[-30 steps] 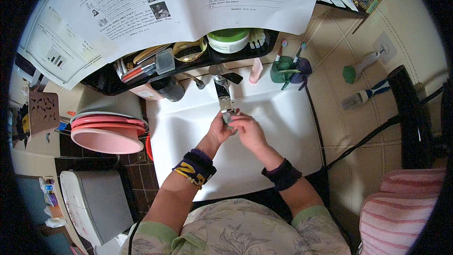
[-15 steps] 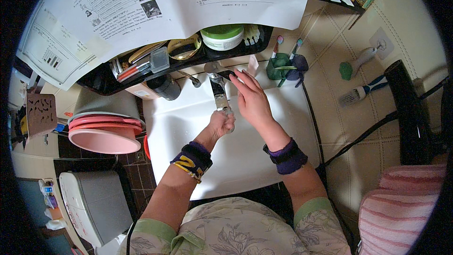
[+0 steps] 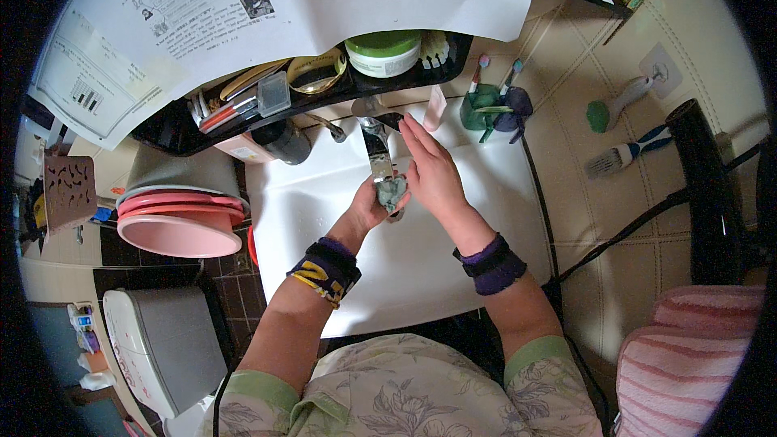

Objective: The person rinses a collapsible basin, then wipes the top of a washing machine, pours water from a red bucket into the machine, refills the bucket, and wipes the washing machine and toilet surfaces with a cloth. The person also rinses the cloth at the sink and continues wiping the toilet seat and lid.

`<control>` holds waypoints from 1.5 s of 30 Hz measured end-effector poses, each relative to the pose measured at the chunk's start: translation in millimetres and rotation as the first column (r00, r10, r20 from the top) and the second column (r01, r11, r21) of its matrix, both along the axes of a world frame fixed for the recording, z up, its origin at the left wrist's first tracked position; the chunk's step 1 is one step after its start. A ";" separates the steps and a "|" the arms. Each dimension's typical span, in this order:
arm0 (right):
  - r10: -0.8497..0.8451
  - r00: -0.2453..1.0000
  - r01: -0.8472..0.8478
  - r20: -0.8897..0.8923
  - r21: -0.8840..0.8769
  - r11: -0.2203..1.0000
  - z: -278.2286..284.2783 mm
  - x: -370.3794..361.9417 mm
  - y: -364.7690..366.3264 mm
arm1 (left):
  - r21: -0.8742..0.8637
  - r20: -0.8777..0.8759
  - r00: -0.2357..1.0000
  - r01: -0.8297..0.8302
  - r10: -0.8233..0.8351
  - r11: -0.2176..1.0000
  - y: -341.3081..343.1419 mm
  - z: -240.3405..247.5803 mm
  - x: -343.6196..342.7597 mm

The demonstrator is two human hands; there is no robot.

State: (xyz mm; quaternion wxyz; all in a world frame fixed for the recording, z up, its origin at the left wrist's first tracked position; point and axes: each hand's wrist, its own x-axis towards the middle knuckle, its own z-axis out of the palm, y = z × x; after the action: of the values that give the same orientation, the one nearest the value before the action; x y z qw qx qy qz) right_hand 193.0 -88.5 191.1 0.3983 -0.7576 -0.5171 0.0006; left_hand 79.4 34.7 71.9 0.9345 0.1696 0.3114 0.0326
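In the white washbasin (image 3: 461,275), my left hand (image 3: 371,204) is cupped palm up beneath the metal tap (image 3: 379,158). A small grey-green wad (image 3: 392,193), perhaps a cloth or a sponge, lies in its curled fingers right below the spout. My right hand (image 3: 437,178) is at the right of the tap, its fingers stretched out toward the dark tap lever (image 3: 392,120). The fingertips are at the lever's end; whether they touch it I cannot tell. The right hand's lower edge is close beside the wad.
Behind the basin a black shelf (image 3: 324,105) bears a green-lidded tub (image 3: 383,55), with paper sheets (image 3: 307,8) hanging over it. Toothbrush cups (image 3: 483,105) stand at the back right. Pink basins (image 3: 180,235) are stacked at left; a brush (image 3: 619,160) hangs on the right wall.
My left hand has opened from a closed fist and turned up, so the grey-green wad now shows. My right hand stays by the lever, nearly unmoved.
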 end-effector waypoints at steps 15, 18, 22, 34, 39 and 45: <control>-0.159 0.980 0.172 -0.121 0.104 0.980 -41.7 -25.9 -22.1 | 0.320 -0.144 0.978 -0.096 0.149 0.942 -9.0 -9.7 -27.9; -0.158 0.927 0.188 -0.340 0.059 0.980 -63.9 -47.7 -30.1 | 0.384 -0.199 0.968 -0.066 0.153 0.921 -10.6 9.2 -43.3; -0.129 0.873 0.141 -0.470 -0.009 0.990 -85.6 -91.0 -32.1 | 0.422 -0.229 0.961 -0.046 0.155 0.905 -15.4 25.8 -70.8; 0.145 0.753 -0.176 -0.642 0.015 0.984 -81.2 -312.9 21.4 | 0.415 -0.246 0.866 -0.311 0.435 0.855 -32.9 37.3 -268.0; 0.363 0.660 -0.450 -0.658 0.041 0.892 -75.9 -441.3 43.3 | 0.296 -0.211 0.757 -0.553 0.618 0.779 -20.2 27.7 -425.1; 0.637 0.619 -0.699 -0.459 0.047 0.714 -59.5 -584.9 57.4 | 0.172 -0.118 0.524 -0.826 0.843 0.537 -25.8 35.8 -605.8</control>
State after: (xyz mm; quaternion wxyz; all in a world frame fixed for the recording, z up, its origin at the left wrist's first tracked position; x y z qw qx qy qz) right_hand -391.9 -31.1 131.7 0.4231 -0.5143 -0.6553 0.3563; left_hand -526.3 8.9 107.7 0.7618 0.0459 0.4385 0.4746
